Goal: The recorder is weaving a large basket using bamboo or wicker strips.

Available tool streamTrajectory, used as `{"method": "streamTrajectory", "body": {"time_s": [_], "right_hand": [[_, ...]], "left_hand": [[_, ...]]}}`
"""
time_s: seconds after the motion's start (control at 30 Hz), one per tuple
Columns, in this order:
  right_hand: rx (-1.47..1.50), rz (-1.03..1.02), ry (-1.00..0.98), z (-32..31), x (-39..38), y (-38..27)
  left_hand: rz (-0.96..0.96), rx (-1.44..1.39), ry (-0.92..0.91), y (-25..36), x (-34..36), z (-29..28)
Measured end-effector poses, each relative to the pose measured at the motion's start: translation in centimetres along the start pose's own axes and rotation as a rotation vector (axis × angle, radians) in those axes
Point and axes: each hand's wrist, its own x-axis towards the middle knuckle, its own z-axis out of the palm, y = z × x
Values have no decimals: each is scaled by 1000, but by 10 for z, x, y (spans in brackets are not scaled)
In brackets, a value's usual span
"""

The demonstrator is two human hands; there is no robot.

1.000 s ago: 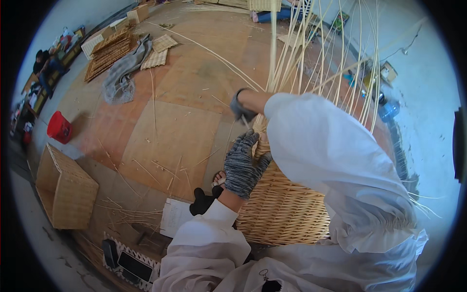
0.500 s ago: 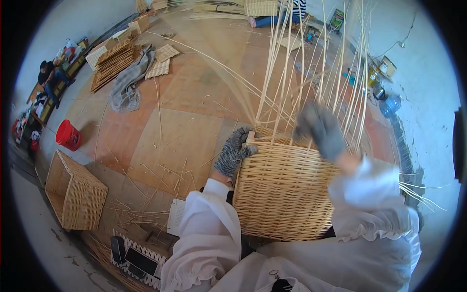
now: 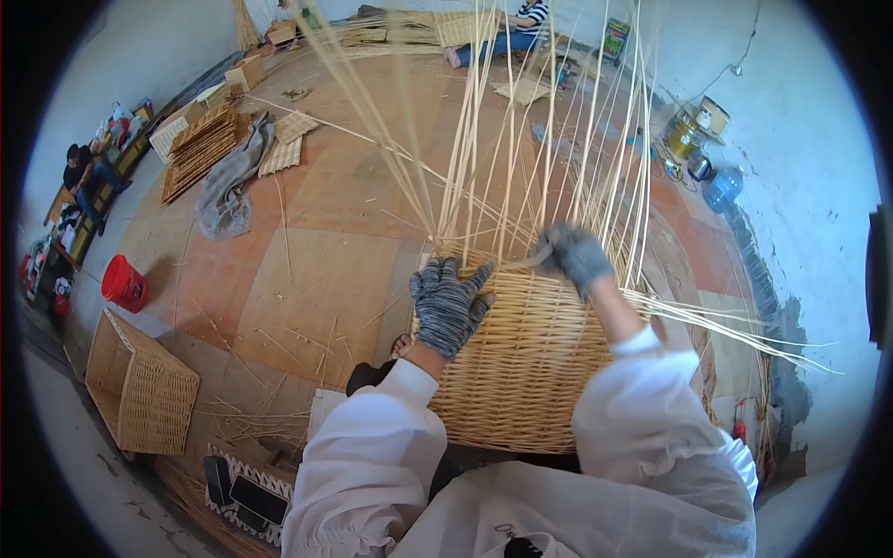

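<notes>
A pale woven wicker basket (image 3: 516, 372) sits at my body, long upright stakes (image 3: 502, 158) rising from its top edge. My left hand (image 3: 449, 307), in a grey marled glove, rests on the basket's upper left corner, thumb and fingers apart over the rim. My right hand (image 3: 575, 259), gloved and slightly blurred, is closed on a pale strand (image 3: 516, 264) along the top edge, among the stakes. Loose strands (image 3: 726, 324) stick out to the right of the basket.
Another basket (image 3: 153, 391), red bucket (image 3: 124, 284), stacked woven panels (image 3: 197, 153) and grey cloth (image 3: 223, 186) lie left. A phone (image 3: 260, 498) is lower left. One person (image 3: 88, 181) sits at left, another (image 3: 512, 37) at back. A water jug (image 3: 723, 189) stands right.
My right hand has swung from the left corner rightward along the top edge, while my left hand shifted onto the corner. The view has shifted, and more strands stick out to the right.
</notes>
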Motion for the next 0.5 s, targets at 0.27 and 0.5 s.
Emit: {"method": "streamTrajectory", "body": {"time_s": [0.27,0.5], "right_hand": [[-560,-541,135,21,112,23],[-387,-684,269,-34,-44,44]], "left_hand": [[-300,-20,28,28,14,4],[-358,-62,31,33,20,12]]}}
